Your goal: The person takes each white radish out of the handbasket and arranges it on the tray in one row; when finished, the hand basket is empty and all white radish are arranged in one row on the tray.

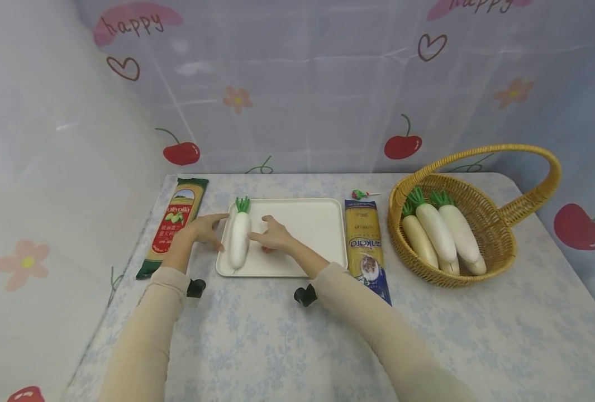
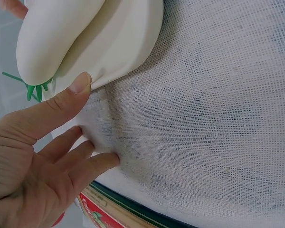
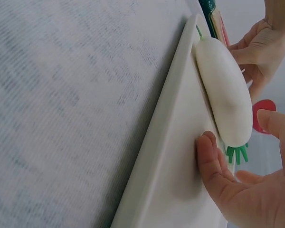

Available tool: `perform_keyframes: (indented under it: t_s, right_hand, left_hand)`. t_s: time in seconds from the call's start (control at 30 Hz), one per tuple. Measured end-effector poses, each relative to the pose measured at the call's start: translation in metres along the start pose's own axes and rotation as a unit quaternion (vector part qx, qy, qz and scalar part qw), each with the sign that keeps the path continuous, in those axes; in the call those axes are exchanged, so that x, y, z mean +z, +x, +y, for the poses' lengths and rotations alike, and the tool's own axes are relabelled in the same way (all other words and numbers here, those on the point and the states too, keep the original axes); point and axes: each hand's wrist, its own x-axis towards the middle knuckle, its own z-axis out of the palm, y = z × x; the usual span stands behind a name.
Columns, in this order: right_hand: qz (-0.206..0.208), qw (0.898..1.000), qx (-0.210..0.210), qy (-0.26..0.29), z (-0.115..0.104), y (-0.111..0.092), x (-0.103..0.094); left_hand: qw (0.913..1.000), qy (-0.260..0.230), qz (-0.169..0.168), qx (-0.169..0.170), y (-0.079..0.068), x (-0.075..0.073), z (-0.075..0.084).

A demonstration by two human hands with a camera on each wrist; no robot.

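A white radish (image 1: 239, 241) with green stem tops lies lengthwise at the left end of a white rectangular tray (image 1: 307, 237). My left hand (image 1: 208, 229) is at the tray's left rim, fingers spread and loosely bent; in the left wrist view its thumb (image 2: 78, 88) reaches the rim, and the other fingertips are down by the cloth. Over the tray, just right of the radish, my right hand (image 1: 275, 237) has its thumb and fingers apart. In the right wrist view its fingertips (image 3: 208, 137) are close to the tray surface beside the radish's green end. Neither hand grips anything.
A red and green pasta packet (image 1: 174, 226) lies left of the tray. On its right are a yellow and blue pasta packet (image 1: 366, 245) and a small lollipop (image 1: 360, 194). Further right, a wicker basket (image 1: 498, 245) with a tall handle holds several white radishes (image 1: 438, 234).
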Motion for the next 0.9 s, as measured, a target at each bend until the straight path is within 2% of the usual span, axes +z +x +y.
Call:
perform_keyframes:
  t_s: [0.5, 0.9]
  right_hand:
    - [-0.011, 0.999, -0.013, 0.041, 0.023, -0.031, -0.039]
    - [-0.034, 0.997, -0.052, 0.039, 0.038, -0.064, -0.064]
  left_hand:
    - [0.9999, -0.004, -0.002, 0.012, -0.003, 0.000, 0.000]
    - [0.9997, -0.015, -0.002, 0.020, -0.005, 0.000, 0.002]
